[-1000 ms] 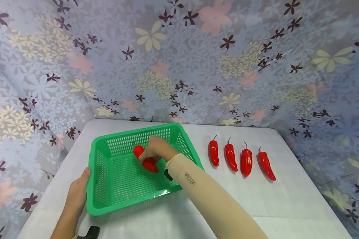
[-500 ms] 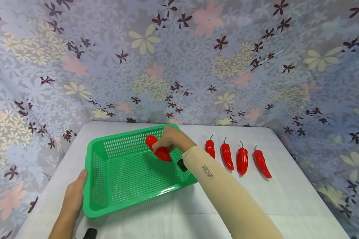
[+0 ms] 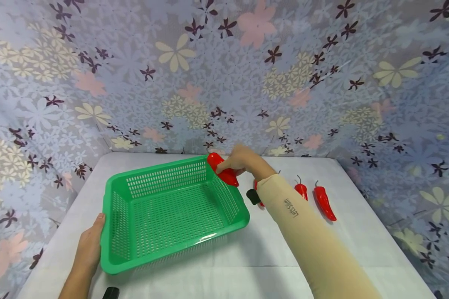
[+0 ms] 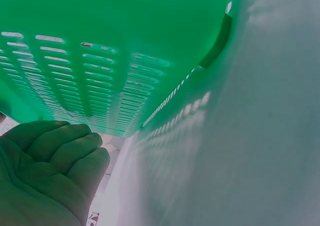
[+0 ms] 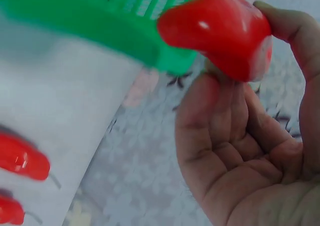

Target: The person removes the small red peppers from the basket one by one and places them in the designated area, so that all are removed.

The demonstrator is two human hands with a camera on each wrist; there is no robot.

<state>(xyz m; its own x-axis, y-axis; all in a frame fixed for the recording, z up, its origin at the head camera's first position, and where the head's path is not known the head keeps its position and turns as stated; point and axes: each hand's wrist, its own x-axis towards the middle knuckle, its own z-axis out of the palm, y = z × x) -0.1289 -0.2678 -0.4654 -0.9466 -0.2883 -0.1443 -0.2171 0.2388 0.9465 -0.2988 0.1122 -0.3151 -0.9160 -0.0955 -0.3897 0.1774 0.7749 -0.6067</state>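
My right hand (image 3: 245, 160) pinches a red chili pepper (image 3: 228, 177) between thumb and fingers, over the back right corner of the green plastic basket (image 3: 176, 248). In the right wrist view the chili pepper (image 5: 220, 33) sits between the thumb and the fingertips, with the basket rim (image 5: 100, 33) beside it. My left hand (image 3: 87, 245) lies along the basket's left wall, thumb by the rim. The left wrist view shows its fingers (image 4: 75, 151) extended, slightly bent, against the slotted wall. No pepper is visible inside the basket.
Several other red chili peppers lie on the white table (image 3: 217, 278) to the right. The rightmost pepper (image 3: 324, 203) and its neighbour (image 3: 301, 191) show; my right forearm (image 3: 307, 224) hides the others wholly or partly. A floral cloth (image 3: 194, 83) hangs behind the table.
My right hand has lifted the chili pepper from inside the basket and carried it right to the back right corner. My left hand stays at the basket's left side.
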